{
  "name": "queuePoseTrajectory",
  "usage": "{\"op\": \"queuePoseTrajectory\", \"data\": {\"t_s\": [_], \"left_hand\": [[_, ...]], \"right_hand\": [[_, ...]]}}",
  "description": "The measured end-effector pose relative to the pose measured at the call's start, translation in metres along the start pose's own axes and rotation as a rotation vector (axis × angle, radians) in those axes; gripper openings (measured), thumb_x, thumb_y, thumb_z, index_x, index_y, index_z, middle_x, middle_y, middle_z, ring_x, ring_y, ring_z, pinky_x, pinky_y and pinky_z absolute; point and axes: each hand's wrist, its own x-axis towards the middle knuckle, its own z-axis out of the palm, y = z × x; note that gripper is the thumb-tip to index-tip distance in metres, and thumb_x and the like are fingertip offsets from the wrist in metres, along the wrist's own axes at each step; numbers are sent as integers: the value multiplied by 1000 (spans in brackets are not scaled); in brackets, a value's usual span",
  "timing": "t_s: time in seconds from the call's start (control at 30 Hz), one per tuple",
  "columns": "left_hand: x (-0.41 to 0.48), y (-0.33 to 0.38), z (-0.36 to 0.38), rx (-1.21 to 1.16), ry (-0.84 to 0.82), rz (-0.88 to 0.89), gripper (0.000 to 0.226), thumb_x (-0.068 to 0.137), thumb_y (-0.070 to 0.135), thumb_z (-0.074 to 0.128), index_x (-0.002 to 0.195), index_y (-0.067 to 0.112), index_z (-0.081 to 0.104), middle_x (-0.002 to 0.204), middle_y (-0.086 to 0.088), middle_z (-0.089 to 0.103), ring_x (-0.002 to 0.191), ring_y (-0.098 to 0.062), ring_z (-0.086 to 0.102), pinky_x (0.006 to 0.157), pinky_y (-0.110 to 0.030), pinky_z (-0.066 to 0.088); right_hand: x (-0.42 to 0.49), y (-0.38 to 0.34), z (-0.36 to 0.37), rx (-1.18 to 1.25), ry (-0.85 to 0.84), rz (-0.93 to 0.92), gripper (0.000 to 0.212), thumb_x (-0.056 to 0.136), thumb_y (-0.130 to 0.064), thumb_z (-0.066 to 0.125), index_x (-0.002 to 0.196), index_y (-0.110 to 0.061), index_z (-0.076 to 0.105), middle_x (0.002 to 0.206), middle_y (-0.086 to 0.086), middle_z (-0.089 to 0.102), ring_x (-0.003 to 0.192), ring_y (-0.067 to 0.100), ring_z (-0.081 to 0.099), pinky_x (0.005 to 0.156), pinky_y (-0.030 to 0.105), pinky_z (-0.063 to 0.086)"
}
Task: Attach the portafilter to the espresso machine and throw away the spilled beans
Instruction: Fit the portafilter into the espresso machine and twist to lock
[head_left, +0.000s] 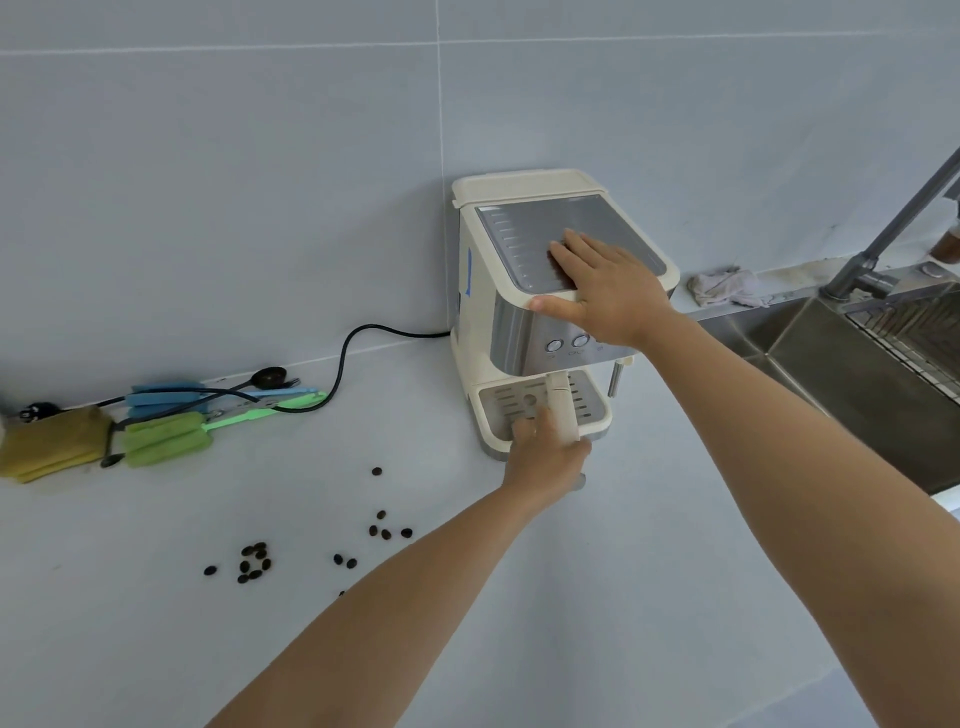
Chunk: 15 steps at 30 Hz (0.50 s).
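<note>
while the table (597, 597) carries the cream espresso machine (483, 317) at about one o'clock, the step in hand looks to be locking in the portafilter. the right hand (605, 288) lies flat and spread on the machine's top, bracing it. the left hand (545, 454) is wrapped around the portafilter (562, 410) handle, which points toward six o'clock under the brew head. next would likely be a firm twist, then gathering the spilled beans (254, 562), scattered at about eight o'clock.

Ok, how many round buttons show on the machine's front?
2: one button and another beside it on the espresso machine steel front, left of the right hand; that hand may hide more.
</note>
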Motion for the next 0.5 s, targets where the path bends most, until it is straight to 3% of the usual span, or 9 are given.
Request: {"op": "queuePoseTrajectory", "data": {"t_s": [0.1, 0.23, 0.37, 0.5], "left_hand": [[-3, -10, -6, 204, -17, 91, 62, 85, 39, 41, 141, 26, 17, 145, -7, 21, 135, -25, 20, 109, -39, 25], [-5, -33, -21, 552, 83, 266, 61, 91, 43, 32, 144, 23, 9, 156, -7, 3, 142, -22, -3, 115, -44, 4], [-4, -64, -48, 802, 151, 283, 63, 93, 43, 27, 145, 23, -1, 157, -6, -4, 143, -23, -10, 115, -45, -2], [-23, -115, -93, 900, 229, 180, 64, 93, 43, 26, 144, 24, -10, 156, -4, -9, 143, -22, -13, 115, -44, -4]], "right_hand": [[-8, 10, 1, 29, 20, 34, 67, 87, -57, 34, 134, -10, 32, 147, 10, 31, 137, 25, 24, 111, 44, 21], [-24, 16, 6, -5, 89, 53, 54, 94, -43, 35, 131, -3, 36, 142, 17, 36, 133, 32, 28, 108, 46, 22], [-39, 9, 12, -32, 40, 111, 62, 93, -47, 22, 142, -8, 17, 151, 13, 20, 140, 28, 13, 114, 50, 6], [-41, -43, 28, -53, 8, 22, 72, 93, -48, 30, 144, -8, -1, 155, 15, 1, 143, 27, -3, 114, 48, -5]]}}
